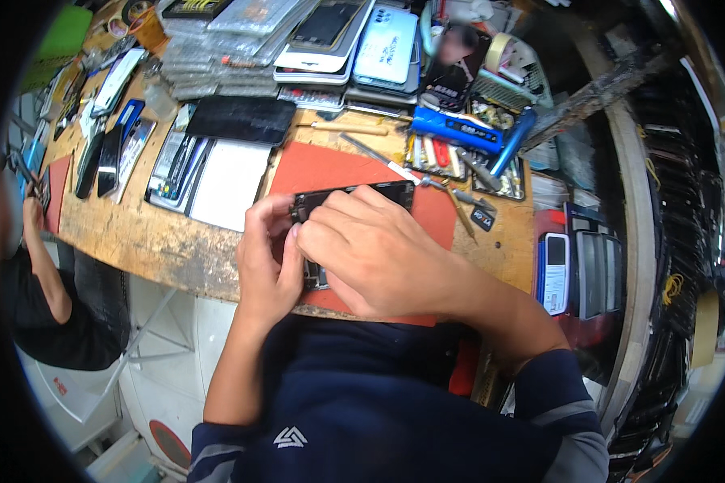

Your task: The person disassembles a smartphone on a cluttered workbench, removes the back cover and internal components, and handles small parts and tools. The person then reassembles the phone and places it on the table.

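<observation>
Over a reddish-orange work mat [314,167] lies an opened phone [398,191], its dark frame and some inner parts showing around my fingers. My left hand [267,259] grips the phone's left end, with the thumb and fingers bent around it. Curled over the middle of the phone is my right hand [366,245], its fingers closed and the thumb tucked underneath. Whatever the right fingertips hold or press is hidden by the hand itself. A silver pen-like tool [379,155] rests on the mat's far part, beyond the phone.
Left of the mat sit a white panel [232,183] and a black phone screen [242,120]. Stacked phone parts [217,68] rise at the back. A blue power tool [459,130] and tweezers [461,216] lie right. Another person's arm [47,270] is at far left.
</observation>
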### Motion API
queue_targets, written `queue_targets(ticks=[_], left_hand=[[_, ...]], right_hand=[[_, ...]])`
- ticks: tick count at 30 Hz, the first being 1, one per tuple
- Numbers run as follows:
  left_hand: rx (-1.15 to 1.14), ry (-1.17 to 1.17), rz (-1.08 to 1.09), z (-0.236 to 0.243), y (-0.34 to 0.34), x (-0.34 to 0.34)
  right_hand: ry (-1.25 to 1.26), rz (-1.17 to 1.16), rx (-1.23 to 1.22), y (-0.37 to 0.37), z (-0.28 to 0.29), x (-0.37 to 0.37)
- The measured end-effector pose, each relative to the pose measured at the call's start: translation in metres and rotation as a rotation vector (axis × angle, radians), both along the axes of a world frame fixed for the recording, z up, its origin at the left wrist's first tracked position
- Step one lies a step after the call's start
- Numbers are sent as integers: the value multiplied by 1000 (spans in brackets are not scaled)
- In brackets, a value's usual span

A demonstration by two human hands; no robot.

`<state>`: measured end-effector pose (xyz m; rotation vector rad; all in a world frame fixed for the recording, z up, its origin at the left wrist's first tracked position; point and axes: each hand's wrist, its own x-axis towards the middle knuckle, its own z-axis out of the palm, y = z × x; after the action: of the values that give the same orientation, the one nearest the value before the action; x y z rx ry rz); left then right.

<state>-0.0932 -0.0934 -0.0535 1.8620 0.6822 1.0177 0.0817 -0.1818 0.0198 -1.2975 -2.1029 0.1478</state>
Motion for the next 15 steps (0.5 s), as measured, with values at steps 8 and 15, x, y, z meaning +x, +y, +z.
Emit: queue_targets(ticks=[8,15], left_hand=[[204,265,-226,26,-2,-17],[151,329,-234,26,-6,-15]], right_hand=[[64,-47,34,-3,-8,4],[315,-82,-41,-15,-18,8]])
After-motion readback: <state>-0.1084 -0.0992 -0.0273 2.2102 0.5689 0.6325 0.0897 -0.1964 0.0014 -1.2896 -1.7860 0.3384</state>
